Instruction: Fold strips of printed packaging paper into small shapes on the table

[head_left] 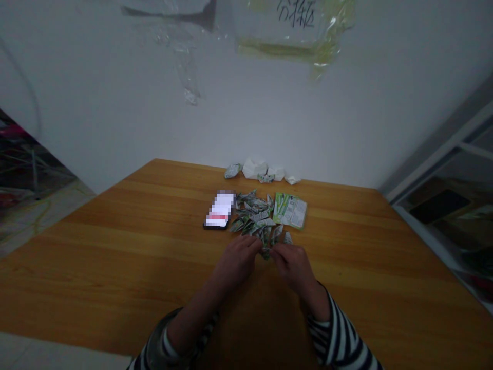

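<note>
Close together over the middle of the wooden table (154, 246), my left hand (243, 252) and my right hand (293, 261) pinch a small folded paper piece (265, 253) between them. The piece is green and printed; much of it is hidden by my fingers. Just beyond my hands lies a heap of folded paper pieces (254, 211), pointed, green and white with print. To the right of the heap is a stack of green and white printed paper sheets (291, 210), slightly fanned at its left.
A phone (220, 209) with a lit, blurred screen lies left of the heap. Crumpled white papers (254, 168) sit along the back edge by the wall (115, 103). On the wall is a taped sign (285, 25). A metal-framed shelf (442, 169) stands at the right.
</note>
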